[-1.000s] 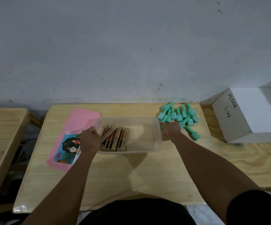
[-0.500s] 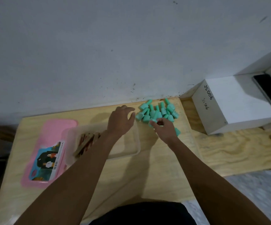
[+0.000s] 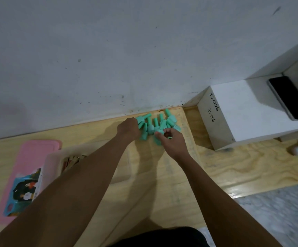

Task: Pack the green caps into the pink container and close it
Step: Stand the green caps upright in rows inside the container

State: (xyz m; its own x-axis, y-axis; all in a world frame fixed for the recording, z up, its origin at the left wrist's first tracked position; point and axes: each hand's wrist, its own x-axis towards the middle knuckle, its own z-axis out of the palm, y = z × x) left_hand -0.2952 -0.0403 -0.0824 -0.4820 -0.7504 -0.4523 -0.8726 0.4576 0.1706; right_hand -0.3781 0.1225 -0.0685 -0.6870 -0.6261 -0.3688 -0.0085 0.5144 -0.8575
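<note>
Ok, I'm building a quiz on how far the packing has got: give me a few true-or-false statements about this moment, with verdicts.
1. Both the left hand and the right hand are at the pile of green caps. True.
2. The pink lid sits closed on the container. False: it lies flat on the table, left of the open container.
3. Green caps already show inside the container. False: its visible part holds only wooden pieces; the left arm hides the rest.
4. A white box marked JS006 stands to the right of the caps. True.
</note>
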